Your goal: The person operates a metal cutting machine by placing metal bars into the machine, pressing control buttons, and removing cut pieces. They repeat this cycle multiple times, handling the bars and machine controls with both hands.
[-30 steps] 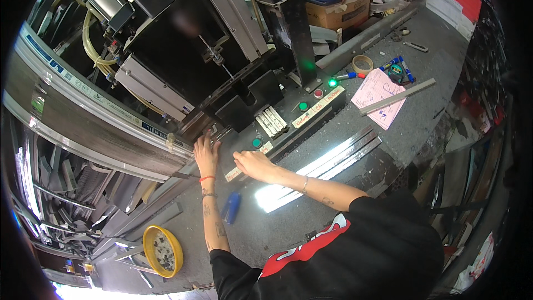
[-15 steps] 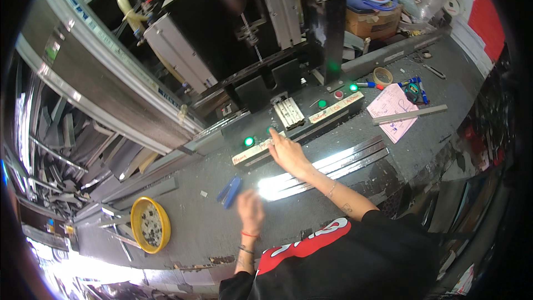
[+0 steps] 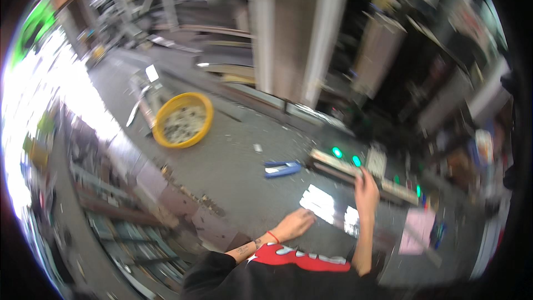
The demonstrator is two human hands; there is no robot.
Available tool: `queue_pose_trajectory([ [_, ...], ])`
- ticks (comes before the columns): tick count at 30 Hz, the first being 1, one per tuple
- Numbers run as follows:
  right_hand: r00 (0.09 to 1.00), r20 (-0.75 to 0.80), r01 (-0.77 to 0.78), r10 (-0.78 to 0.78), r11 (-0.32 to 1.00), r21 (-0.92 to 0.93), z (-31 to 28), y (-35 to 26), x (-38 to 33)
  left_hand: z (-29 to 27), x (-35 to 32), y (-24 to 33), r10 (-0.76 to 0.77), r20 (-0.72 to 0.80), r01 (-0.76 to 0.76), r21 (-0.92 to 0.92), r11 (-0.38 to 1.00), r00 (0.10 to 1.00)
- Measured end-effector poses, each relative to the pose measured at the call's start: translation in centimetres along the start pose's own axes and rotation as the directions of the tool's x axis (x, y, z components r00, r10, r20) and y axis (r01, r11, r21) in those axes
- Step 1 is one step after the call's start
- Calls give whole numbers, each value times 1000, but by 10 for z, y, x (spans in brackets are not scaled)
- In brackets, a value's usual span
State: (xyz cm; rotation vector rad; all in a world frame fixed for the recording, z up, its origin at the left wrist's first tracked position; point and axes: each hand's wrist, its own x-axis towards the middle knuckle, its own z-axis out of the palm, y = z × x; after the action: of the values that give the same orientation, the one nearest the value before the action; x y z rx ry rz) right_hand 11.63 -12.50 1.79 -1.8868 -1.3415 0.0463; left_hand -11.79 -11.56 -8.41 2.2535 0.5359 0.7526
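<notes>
Hands (image 3: 367, 191) near shiny strips (image 3: 323, 205), lit green buttons (image 3: 356, 160), blue stapler (image 3: 282, 169)

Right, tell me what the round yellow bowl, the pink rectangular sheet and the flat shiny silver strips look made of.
Round yellow bowl: probably smooth plastic, from its even colour and rounded rim.
Pink rectangular sheet: likely matte paper, as it lies flat and shows no glare.
Flat shiny silver strips: perhaps polished metal, given the bright glare; blur leaves a glossy coating possible.
</notes>
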Motion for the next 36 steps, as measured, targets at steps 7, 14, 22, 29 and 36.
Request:
queue_pose_trajectory([
  [7,962,-264,-159,67,925,-344,-65,127,-22,16,1,-9,37,-109,-51,-127,991,993],
  [14,930,-208,137,-303,811,-569,-58,188,18,18,3,-10,32,-56,-37,-91,995,998],
  [22,969,-226,6,-104,917,-398,-65,77,-3,13,3,-5,13,-77,-21,-99,995,997],
  [29,973,-88,-223,213,773,-594,-66,106,26,12,4,-7,-10,-43,10,-17,1000,999],
  [36,970,-69,-223,235,732,-644,-46,104,25,5,6,0,-87,20,87,12,996,996],
])
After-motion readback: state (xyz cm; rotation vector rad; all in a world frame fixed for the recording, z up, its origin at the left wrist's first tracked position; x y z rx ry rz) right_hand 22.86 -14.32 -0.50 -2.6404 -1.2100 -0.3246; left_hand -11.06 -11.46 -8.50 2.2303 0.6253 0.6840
